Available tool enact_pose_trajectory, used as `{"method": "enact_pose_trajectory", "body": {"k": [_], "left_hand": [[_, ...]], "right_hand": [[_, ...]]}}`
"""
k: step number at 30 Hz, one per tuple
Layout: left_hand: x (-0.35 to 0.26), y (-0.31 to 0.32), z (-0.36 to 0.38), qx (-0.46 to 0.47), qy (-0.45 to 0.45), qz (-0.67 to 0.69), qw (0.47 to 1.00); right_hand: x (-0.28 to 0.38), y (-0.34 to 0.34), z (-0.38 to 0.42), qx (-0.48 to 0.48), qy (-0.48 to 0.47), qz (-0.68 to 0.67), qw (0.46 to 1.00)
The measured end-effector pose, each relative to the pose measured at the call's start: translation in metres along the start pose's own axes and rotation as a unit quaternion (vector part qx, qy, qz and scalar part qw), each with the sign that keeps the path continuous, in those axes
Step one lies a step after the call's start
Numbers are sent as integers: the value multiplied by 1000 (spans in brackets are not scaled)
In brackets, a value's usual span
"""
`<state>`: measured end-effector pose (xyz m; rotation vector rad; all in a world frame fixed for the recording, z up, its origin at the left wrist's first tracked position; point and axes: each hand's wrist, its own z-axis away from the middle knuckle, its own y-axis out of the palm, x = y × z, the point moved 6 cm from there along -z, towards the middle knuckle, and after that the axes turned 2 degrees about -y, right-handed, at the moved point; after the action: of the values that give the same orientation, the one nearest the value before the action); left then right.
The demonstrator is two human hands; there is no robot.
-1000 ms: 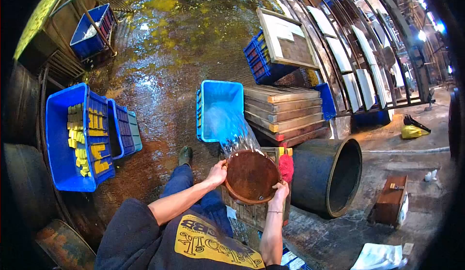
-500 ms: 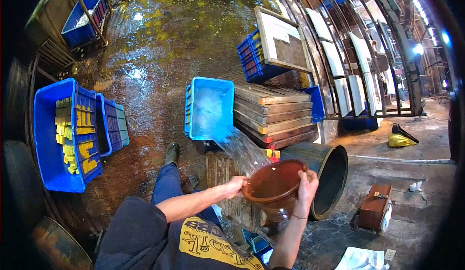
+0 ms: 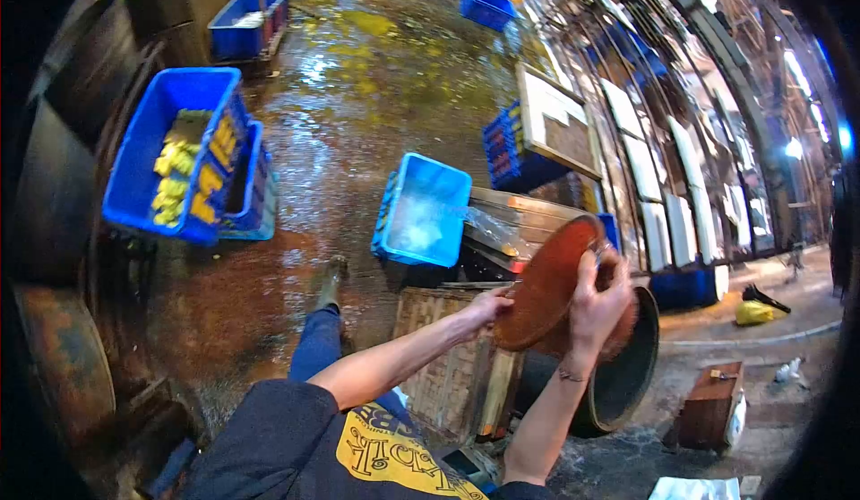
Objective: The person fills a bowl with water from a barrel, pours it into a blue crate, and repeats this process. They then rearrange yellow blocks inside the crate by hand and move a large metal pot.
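Both my hands hold a reddish-brown basin [image 3: 546, 285], tipped steeply so its mouth faces the left. My left hand [image 3: 485, 311] grips its near left edge with bent fingers. On the right side, my right hand [image 3: 600, 298] is closed round the rim and wall. A last splash of water hangs in the air between the basin and a light blue crate [image 3: 421, 211], which holds cloudy water. Below the basin lies a woven slatted panel [image 3: 439, 343], and the open mouth of a large dark barrel [image 3: 627, 366] shows behind my right hand.
Stacked wooden frames [image 3: 511, 213] stand beside the light blue crate. At the left is a blue crate [image 3: 121, 186] with yellow blocks. A rack with white sheets [image 3: 647, 168] fills the right back. A brown box [image 3: 712, 406] rests on the wet floor [image 3: 358, 97].
The basin has tilted much further, and the broad stream of water has shrunk to a small splash. My hands have moved up and to the right in view, which has also shifted.
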<state>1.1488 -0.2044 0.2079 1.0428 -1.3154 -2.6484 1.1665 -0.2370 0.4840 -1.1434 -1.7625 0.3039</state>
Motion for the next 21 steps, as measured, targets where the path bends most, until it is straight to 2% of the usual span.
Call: {"method": "enact_pose_trajectory", "body": {"k": [1, 2, 3, 4, 5, 6, 8, 9, 10, 11, 13, 14, 16, 17, 18, 19, 20, 21], "left_hand": [[17, -27, 19, -61, -29, 2, 998], [29, -60, 44, -180, 34, -61, 981], [49, -98, 70, -232, 24, -85, 969], [61, -127, 105, -298, 134, -70, 943], [90, -167, 135, -382, 112, -119, 910], [103, -184, 178, -424, 90, -100, 895], [130, -208, 266, -518, 81, -93, 847], [157, -226, 303, -548, 74, -78, 830], [174, -233, 347, -586, 80, -79, 802], [193, -233, 393, -625, 81, -77, 773], [241, -229, 472, -649, 114, 68, 749], [273, -228, 505, -643, 155, 129, 738], [344, -224, 563, -694, 189, 149, 679], [376, -219, 592, -725, 204, 145, 642], [398, -199, 626, -752, 238, 155, 595], [404, -163, 670, -791, 152, 133, 577], [457, -174, 681, -801, 194, 176, 539], [510, -186, 693, -807, 234, 213, 499]], "right_hand": [[-20, 12, 29, 21, 31, -130, 991], [-41, 21, 58, 32, 51, -152, 986], [-68, 40, 90, 22, 97, -258, 961], [-106, 62, 125, 60, 160, -311, 935], [-113, 78, 155, 65, 161, -338, 925], [-151, 107, 195, 91, 205, -360, 906], [-157, 153, 270, 169, 242, -404, 866], [-145, 171, 310, 232, 299, -394, 837], [-112, 183, 345, 267, 343, -472, 767], [-98, 198, 376, 324, 317, -469, 758], [-17, 197, 420, 454, 328, -441, 702], [3, 202, 441, 491, 311, -437, 686], [45, 215, 496, 663, 255, -347, 612], [82, 209, 522, 689, 245, -324, 600], [107, 213, 551, 733, 195, -319, 568], [131, 216, 581, 771, 148, -314, 533], [171, 209, 613, 789, 61, -332, 513], [220, 183, 642, 796, 30, -342, 498]]}}
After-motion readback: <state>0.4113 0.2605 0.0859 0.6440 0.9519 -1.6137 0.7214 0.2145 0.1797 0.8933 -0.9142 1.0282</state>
